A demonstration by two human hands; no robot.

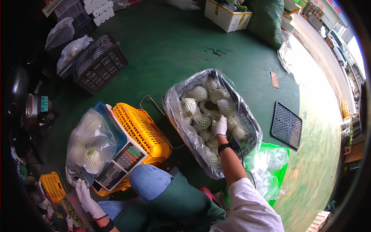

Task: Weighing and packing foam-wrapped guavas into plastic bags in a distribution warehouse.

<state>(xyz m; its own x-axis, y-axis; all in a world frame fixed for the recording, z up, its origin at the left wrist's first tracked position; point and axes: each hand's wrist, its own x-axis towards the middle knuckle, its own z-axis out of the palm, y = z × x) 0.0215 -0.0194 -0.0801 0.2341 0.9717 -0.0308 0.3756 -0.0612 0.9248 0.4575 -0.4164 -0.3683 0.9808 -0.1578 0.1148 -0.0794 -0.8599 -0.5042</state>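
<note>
Green floor (174, 50): a shaded work area, bright daylight along the right; on it I count one dark crate (98, 63) at upper left and one white foam box (224, 19) at the top.
Foam-netted fruits (201, 121): at least a dozen lie piled in the one lined box (242, 105) ahead of me; overlaps and the arm spoil an exact count.
Right hand (219, 126): gloved, fingers curled in among the fruit; I cannot tell whether they grip one.
Clear bag (104, 133): one, lying on one scale (129, 156) to my left; I make out one netted fruit plainly, plus pale shapes I cannot count.
Left hand (85, 197): gloved, fingers extended to the bag's near edge; whether they pinch the plastic, I cannot tell.
Yellow crates: I see one beside and beneath the scale, and a smaller one (52, 187) at lower left.
Right side: one grey lattice tray (286, 124), one green crate (288, 152) with clear plastic in it.
Step at the box: I judge it as picking out a fruit; the next move calls for a full-palm hold and a lift clear of the neighbours, bag mouth kept within reach.
</note>
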